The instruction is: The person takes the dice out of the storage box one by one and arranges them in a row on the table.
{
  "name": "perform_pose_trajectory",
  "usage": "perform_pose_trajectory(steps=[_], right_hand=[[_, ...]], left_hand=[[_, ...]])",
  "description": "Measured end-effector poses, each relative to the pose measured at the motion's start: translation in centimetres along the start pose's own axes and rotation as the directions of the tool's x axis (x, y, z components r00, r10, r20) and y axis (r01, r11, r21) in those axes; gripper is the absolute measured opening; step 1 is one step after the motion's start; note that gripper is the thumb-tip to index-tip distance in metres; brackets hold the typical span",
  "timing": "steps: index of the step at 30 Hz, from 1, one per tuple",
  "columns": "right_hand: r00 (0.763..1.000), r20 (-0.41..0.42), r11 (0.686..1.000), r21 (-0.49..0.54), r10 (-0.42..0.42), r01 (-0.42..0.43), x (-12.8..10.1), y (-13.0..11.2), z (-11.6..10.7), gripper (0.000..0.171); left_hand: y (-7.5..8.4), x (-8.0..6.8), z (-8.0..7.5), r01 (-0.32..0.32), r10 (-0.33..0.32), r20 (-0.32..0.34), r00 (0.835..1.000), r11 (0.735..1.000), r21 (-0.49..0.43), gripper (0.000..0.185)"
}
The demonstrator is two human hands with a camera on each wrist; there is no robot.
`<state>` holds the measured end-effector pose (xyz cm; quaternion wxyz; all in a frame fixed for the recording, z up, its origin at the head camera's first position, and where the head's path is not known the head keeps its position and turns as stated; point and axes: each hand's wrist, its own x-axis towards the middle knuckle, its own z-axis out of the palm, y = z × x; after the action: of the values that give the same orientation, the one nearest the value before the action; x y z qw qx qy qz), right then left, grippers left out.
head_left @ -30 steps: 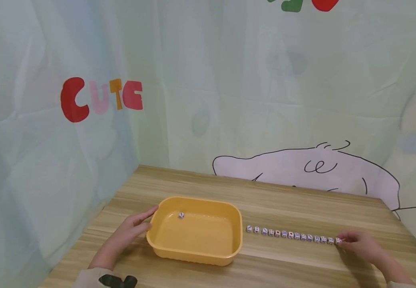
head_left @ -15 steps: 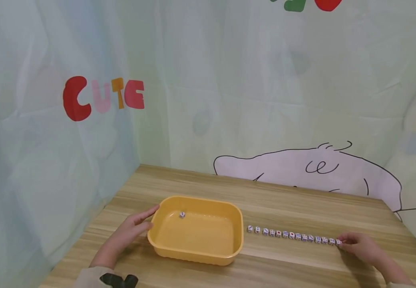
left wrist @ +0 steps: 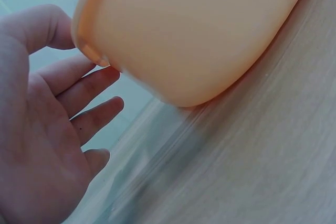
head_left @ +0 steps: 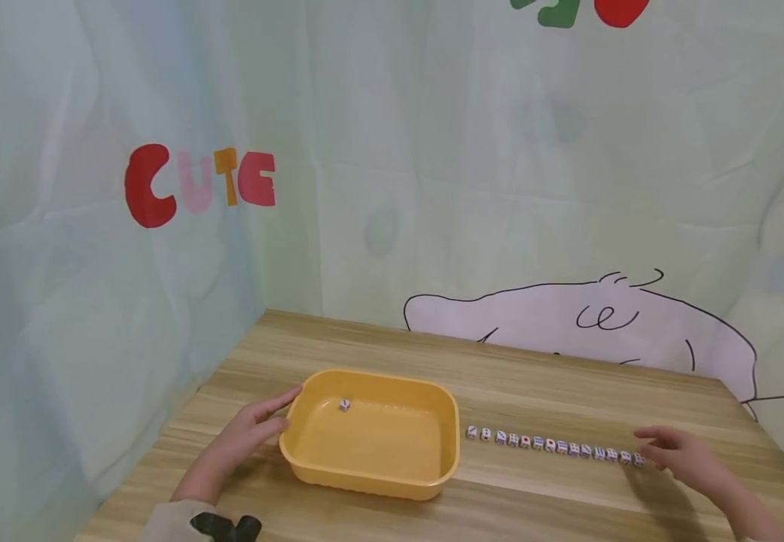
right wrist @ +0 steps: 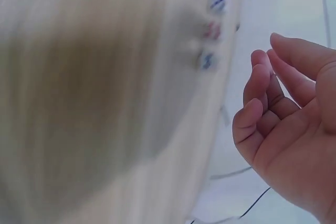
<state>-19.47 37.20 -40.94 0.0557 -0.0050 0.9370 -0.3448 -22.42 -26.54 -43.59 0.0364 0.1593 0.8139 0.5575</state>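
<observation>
A yellow plastic basin [head_left: 370, 485] stands on the table with one die [head_left: 344, 405] inside, near its back left. My left hand [head_left: 245, 436] rests against the basin's left side. In the left wrist view, the thumb and fingertips of that hand [left wrist: 58, 108] touch the rim while the other fingers spread loosely below it. To the right of the basin runs a line of several white dice [head_left: 550, 446] with red and blue pips. Just above the line's right end is my right hand [head_left: 683, 459], fingers loosely bent. The right wrist view shows that hand [right wrist: 294, 114] apart from the dice, holding nothing.
The wood-grain table [head_left: 534, 504] meets printed cloth at its back and left edges. A cartoon figure [head_left: 568, 316] and coloured letters [head_left: 198, 184] decorate the cloth.
My right hand has let go of the last die at the line's right end and lifted slightly off it. My left hand and the basin keep their places.
</observation>
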Motion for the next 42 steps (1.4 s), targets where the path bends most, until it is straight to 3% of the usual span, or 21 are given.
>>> perform_pose_trajectory(steps=[6,12,17,25,29,30,34,37,42], right_hand=[[0.998,-0.013,0.998,0.035,-0.053,0.054,0.5,-3.9,1.2,0.044],[0.992,0.017,0.982,0.146,-0.122,0.118,1.4,-7.6,3.2,0.042],[0.974,0.048,0.957,0.200,-0.222,0.208,1.9,-10.1,4.9,0.040],[0.952,0.070,0.935,0.221,-0.298,0.276,3.0,-14.1,7.6,0.039],[0.929,0.074,0.913,0.228,-0.364,0.339,3.6,-15.5,9.1,0.037],[0.914,0.072,0.898,0.232,-0.400,0.374,3.7,-15.8,9.4,0.035],[0.906,0.088,0.886,0.266,-0.414,0.379,4.1,-17.7,10.7,0.034],[0.917,0.107,0.896,0.284,-0.384,0.342,4.4,-19.5,11.7,0.036],[0.906,0.129,0.885,0.306,-0.404,0.352,4.8,-21.6,13.4,0.033]], left_hand=[[0.0,0.1,0.0,0.004,-0.004,-0.012,1.000,1.000,-0.004,0.056],[0.1,0.2,0.2,-0.021,0.021,-0.006,1.000,1.000,0.006,0.055],[0.1,0.4,0.2,-0.026,0.026,-0.008,1.000,1.000,0.006,0.055],[0.0,0.2,0.1,-0.014,0.014,-0.014,1.000,1.000,0.004,0.056],[-0.1,0.0,0.0,-0.018,0.018,-0.012,1.000,1.000,0.008,0.055],[-0.2,-0.1,0.0,-0.012,0.012,-0.012,1.000,1.000,0.007,0.055],[-0.2,-0.3,-0.1,0.004,-0.004,-0.006,1.000,1.000,0.001,0.056],[-0.3,-0.3,-0.2,0.005,-0.005,-0.004,1.000,1.000,0.001,0.057],[-0.4,0.0,-0.1,-0.009,0.009,0.009,1.000,1.000,-0.007,0.057]])
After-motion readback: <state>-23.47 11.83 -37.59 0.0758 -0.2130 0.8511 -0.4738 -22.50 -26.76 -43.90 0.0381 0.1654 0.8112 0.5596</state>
